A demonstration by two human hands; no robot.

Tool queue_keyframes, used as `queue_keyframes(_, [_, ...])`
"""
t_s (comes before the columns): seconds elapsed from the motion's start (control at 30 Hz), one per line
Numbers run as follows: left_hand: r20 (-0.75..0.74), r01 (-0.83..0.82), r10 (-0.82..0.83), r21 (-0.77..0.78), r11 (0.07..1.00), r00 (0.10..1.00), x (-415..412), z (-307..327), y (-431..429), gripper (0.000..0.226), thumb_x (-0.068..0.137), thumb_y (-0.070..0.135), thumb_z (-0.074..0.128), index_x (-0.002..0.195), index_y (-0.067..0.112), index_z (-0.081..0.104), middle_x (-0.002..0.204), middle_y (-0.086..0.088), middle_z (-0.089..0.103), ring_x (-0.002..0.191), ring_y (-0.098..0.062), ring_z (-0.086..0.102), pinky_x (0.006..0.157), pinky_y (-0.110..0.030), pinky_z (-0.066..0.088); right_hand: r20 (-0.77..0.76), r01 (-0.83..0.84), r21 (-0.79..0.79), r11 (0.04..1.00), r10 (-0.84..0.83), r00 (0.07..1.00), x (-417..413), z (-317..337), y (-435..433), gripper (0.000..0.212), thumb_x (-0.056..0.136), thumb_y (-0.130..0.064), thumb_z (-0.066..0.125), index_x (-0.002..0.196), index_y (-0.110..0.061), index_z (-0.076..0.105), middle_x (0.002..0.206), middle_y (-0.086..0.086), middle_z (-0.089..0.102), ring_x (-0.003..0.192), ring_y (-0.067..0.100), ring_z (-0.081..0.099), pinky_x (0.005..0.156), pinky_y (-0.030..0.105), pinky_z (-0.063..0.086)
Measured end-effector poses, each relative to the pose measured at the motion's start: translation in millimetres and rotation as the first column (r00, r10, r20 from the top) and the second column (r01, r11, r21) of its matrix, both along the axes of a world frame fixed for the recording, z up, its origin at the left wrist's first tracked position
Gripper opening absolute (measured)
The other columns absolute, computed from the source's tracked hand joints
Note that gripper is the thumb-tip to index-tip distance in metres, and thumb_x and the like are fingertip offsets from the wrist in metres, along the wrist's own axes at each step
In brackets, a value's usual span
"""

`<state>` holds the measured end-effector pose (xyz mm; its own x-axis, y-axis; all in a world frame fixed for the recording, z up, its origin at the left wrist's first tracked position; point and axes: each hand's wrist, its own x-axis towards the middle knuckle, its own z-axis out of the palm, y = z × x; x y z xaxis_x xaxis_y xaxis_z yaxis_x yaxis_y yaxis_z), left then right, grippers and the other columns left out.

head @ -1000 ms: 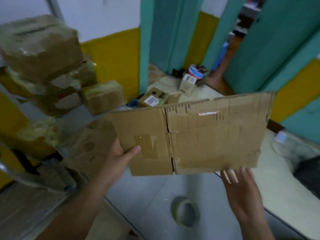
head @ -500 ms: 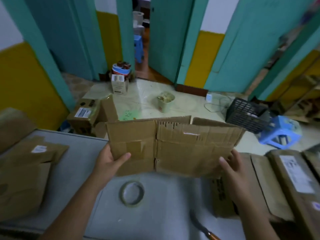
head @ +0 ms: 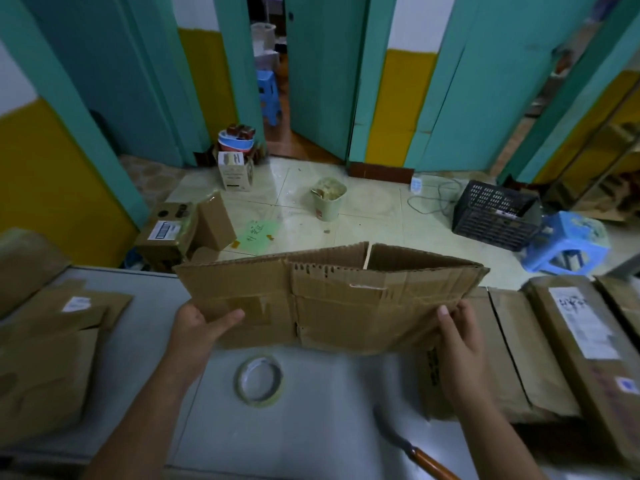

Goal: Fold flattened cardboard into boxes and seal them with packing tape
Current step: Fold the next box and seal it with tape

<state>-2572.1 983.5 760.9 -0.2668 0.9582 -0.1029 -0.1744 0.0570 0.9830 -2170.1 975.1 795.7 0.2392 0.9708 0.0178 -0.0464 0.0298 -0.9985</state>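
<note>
Head view: left hand [head: 201, 327] and right hand [head: 457, 344] each grip one end of the flattened cardboard [head: 346, 306]; it looks light, stiff and creased, probably best squeezed open from those ends.

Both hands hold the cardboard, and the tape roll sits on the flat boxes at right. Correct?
No: the head view shows the tape roll lying on the grey table between the forearms. The left hand and right hand do hold the cardboard.
</note>
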Motion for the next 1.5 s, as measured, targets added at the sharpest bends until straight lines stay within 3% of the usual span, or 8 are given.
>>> queue_keyframes(0.33, [0.020, 0.024, -0.026, 0.106, 0.994, 0.999, -24.2, 13.1, -4.4, 0.064, 0.051, 0.042, 0.103, 0.111, 0.032, 0.083, 0.114, 0.001, 0.081, 0.109, -0.017, 0.076, 0.086, -0.026, 0.062, -0.186, -0.076, 0.043, 0.996, 0.082, 0.979, -7.0, 12.9, 12.0, 0.021, 0.105, -0.018, 0.049, 0.109, -0.026, 0.068, 0.103, 0.000, 0.067, 0.095, 0.014, 0.064, 0.083, 0.038, 0.045])
queue_keyframes(0.57, [-0.020, 0.208, -0.207, 0.085, 0.974, 0.978, -13.3, 16.9, -6.6, 0.076, 0.064, 0.046, 0.101, 0.131, 0.023, 0.072, 0.134, -0.012, 0.073, 0.126, -0.032, 0.069, 0.095, -0.035, 0.061, -0.161, -0.063, 0.014, 0.998, 0.065, 0.985, -25.7, 5.9, 10.8, 0.039, 0.094, -0.033, 0.058, 0.130, -0.019, 0.063, 0.131, 0.017, 0.062, 0.125, 0.040, 0.056, 0.108, 0.061, 0.039])
queue_keyframes(0.73, [-0.085, 0.366, -0.360, 0.070, 0.928, 0.929, 21.5, 8.9, -5.3, 0.064, 0.091, 0.018, 0.084, 0.149, 0.026, 0.058, 0.146, -0.006, 0.066, 0.136, -0.025, 0.063, 0.102, -0.032, 0.057, -0.046, -0.024, -0.067, 0.997, 0.021, 0.999, -35.7, -6.2, 22.0, 0.045, 0.096, -0.047, 0.057, 0.139, -0.035, 0.061, 0.141, -0.002, 0.063, 0.136, 0.022, 0.055, 0.119, 0.057, 0.038])
queue_keyframes(1.0, [0.059, 0.375, -0.372, -0.059, 0.925, 0.926, 84.8, -26.7, -17.4, 0.102, 0.057, 0.035, 0.107, 0.144, 0.041, 0.053, 0.140, 0.008, 0.069, 0.133, -0.015, 0.064, 0.100, -0.031, 0.059, -0.174, -0.160, -0.299, 0.941, 0.112, 0.978, -51.9, -11.2, 62.2, 0.051, 0.108, -0.049, 0.049, 0.154, -0.027, 0.049, 0.152, 0.004, 0.056, 0.144, 0.026, 0.049, 0.122, 0.054, 0.035])
queue_keyframes(1.13, [-0.105, 0.432, -0.444, -0.119, 0.894, 0.890, 103.9, -44.3, -28.3, 0.105, 0.061, 0.050, 0.102, 0.147, 0.062, 0.044, 0.150, 0.026, 0.055, 0.140, -0.002, 0.053, 0.118, -0.049, 0.046, -0.107, -0.219, -0.367, 0.904, 0.193, 0.975, -59.4, -10.6, 45.3, 0.060, 0.107, -0.051, 0.049, 0.159, -0.024, 0.039, 0.160, 0.009, 0.045, 0.148, 0.032, 0.042, 0.123, 0.052, 0.030])
queue_keyframes(1.2, [-0.191, 0.473, -0.489, -0.125, 0.872, 0.851, 107.0, -44.2, -33.6, 0.110, 0.065, 0.054, 0.099, 0.152, 0.064, 0.034, 0.154, 0.034, 0.045, 0.142, 0.004, 0.047, 0.119, -0.050, 0.044, -0.037, -0.185, -0.366, 0.912, 0.184, 0.982, -60.6, -6.3, 35.9, 0.057, 0.107, -0.048, 0.050, 0.161, -0.032, 0.037, 0.162, -0.001, 0.042, 0.149, 0.022, 0.039, 0.113, 0.037, 0.033])
queue_keyframes(1.33, [-0.417, 0.464, -0.468, -0.119, 0.878, 0.779, 110.5, -32.2, -39.3, 0.134, 0.057, 0.066, 0.099, 0.160, 0.064, 0.013, 0.167, 0.038, 0.010, 0.154, 0.003, 0.020, 0.118, -0.046, 0.037, 0.027, -0.184, -0.318, 0.930, 0.202, 0.979, -59.6, 6.2, 20.7, 0.053, 0.107, -0.050, 0.047, 0.158, -0.039, 0.040, 0.161, -0.005, 0.043, 0.145, 0.014, 0.042, 0.107, 0.036, 0.034])
queue_keyframes(1.5, [-0.669, 0.505, -0.392, -0.028, 0.863, 0.632, 120.5, -16.1, -32.3, 0.097, 0.063, 0.082, 0.084, 0.148, 0.063, 0.041, 0.171, 0.029, -0.011, 0.156, 0.005, 0.001, 0.115, -0.046, 0.024, 0.141, -0.309, -0.273, 0.911, 0.356, 0.924, -48.0, 24.5, 14.1, 0.077, 0.089, -0.057, 0.072, 0.156, -0.049, 0.035, 0.158, -0.014, 0.042, 0.138, 0.009, 0.044, 0.106, 0.040, 0.041])
